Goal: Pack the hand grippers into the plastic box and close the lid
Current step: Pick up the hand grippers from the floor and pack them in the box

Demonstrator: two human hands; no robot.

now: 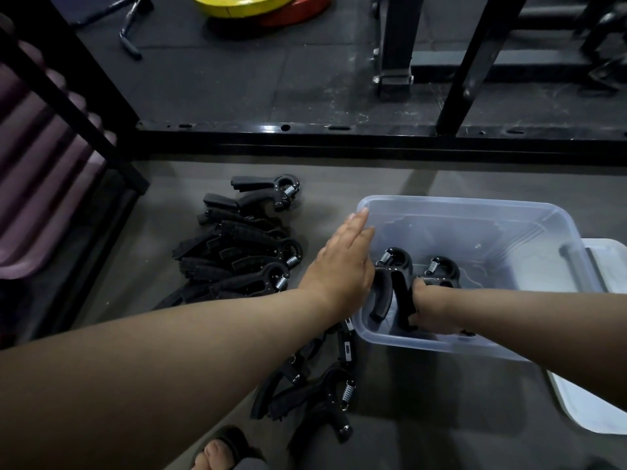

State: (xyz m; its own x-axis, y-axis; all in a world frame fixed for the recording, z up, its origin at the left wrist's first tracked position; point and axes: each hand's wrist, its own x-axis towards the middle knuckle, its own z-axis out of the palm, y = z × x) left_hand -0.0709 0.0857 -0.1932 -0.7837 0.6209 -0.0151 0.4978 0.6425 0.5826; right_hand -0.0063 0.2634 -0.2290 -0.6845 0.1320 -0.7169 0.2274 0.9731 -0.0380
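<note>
Nearest the camera, a sandalled foot (pixel 220 449) shows at the bottom edge, and just beyond it a few loose hand grippers (pixel 315 391) lie on the grey floor (pixel 424 401). The right hand (pixel 432 310) is down inside the clear plastic box (pixel 475 212), its grip pressed around the handles of a hand gripper (pixel 441 271) standing spring end away from the person. A second one (pixel 390 276) stands just left of it, against the box's near left wall. The left hand (pixel 342 262) rests on the box's left rim, fingers spread flat and pinching nothing; it seems to steady the box.

The step in hand looks like seating that gripper. It would go best laid snug beside its neighbour, handles aligned the same way, so rows stack flat and the lid can shut later.

Left of the box, a larger pile of grippers (pixel 244 245) waits, so packing has barely started. The white lid (pixel 597 385) lies on the floor to the right, partly under the box. Farther off stands a black rack frame (pixel 339 134), with yellow and red weight plates (pixel 251 5) beyond it.
</note>
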